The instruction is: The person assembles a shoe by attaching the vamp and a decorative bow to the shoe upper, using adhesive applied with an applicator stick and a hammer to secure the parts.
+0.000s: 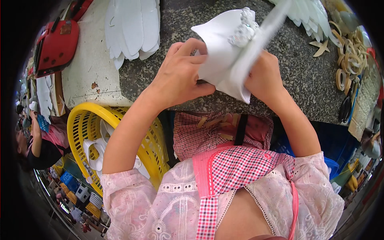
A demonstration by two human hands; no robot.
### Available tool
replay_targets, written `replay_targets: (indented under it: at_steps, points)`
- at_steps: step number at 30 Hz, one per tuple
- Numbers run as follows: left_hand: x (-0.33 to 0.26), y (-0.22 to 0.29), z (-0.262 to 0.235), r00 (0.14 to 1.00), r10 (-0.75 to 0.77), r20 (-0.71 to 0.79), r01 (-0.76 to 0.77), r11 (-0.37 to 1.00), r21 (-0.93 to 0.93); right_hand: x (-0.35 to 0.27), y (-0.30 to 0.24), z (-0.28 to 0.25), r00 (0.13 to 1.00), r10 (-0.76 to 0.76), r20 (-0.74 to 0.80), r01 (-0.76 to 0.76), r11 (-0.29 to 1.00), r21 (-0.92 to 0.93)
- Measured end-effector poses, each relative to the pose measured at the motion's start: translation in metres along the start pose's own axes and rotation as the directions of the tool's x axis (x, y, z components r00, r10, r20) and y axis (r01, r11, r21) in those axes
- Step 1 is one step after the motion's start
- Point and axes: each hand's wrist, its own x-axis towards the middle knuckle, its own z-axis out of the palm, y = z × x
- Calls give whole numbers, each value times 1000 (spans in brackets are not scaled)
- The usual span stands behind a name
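Observation:
My left hand (179, 74) has its fingers curled over the left edge of a smooth white leather-like piece (223, 34). The thumb lies lower down, against its near edge. A sparkling silver ornament (244, 30) sits on this curved piece. On the other side, my right hand (266, 78) is closed on the piece, its fingertips hidden behind a raised white flap. That flap is smeared by motion. Both hands hold the piece above the dark speckled tabletop (140, 80).
White layered pieces (134, 28) lie at the far left, with more (306, 16) at far right. Tan rings (352, 62) and black scissors (345, 108) are on the right. A yellow basket (86, 110) of white straps stands left, below a red case (58, 48). Another person (44, 148) is left.

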Motion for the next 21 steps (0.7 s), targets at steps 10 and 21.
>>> replay_targets:
  at_steps: [10, 21]
  points:
    - [0, -8, 0, 999, -32, 43, 38, 990, -139, -9, 3, -10, 997, -77, -19, 78, 993, 94]
    - [1, -13, -1, 992, -81, 98, 97, 981, -171, -7, 13, -8, 917, -396, 52, 399, 914, -78]
